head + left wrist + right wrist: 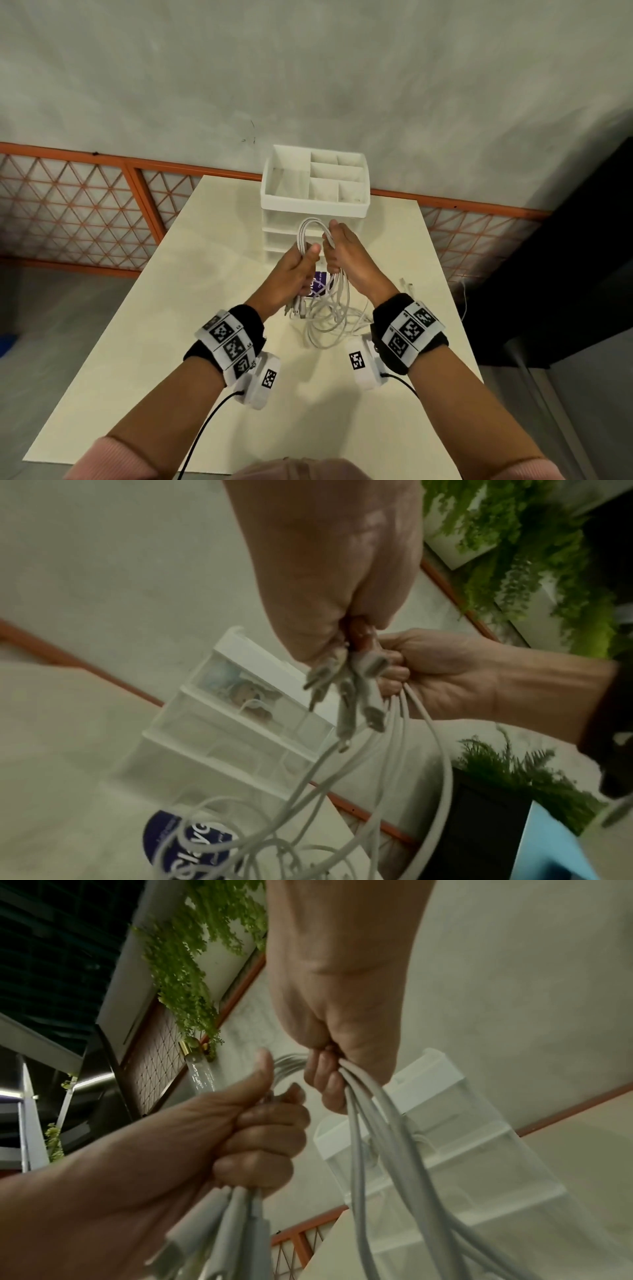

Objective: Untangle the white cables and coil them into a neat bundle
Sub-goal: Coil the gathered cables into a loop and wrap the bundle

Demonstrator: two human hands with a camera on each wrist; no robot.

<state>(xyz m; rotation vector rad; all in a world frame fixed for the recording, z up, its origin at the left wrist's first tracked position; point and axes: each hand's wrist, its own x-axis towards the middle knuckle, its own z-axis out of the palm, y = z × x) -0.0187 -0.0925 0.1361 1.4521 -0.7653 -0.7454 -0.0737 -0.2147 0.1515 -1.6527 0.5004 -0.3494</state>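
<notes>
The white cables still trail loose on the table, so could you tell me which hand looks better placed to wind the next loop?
Probably the right hand: the slack white cables hang from it, while the left hand grips the plug ends.

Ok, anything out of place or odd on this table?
One thin white cable trails off the right edge of the cream table, apart from the white cable bundle both hands hold. Nothing looks damaged.

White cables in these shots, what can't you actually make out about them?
- Head view: how many white cables there are; the left hand and right hand cover them.
- Left wrist view: plug type, blurred.
- Right wrist view: the strands run off the bottom edge.
</notes>
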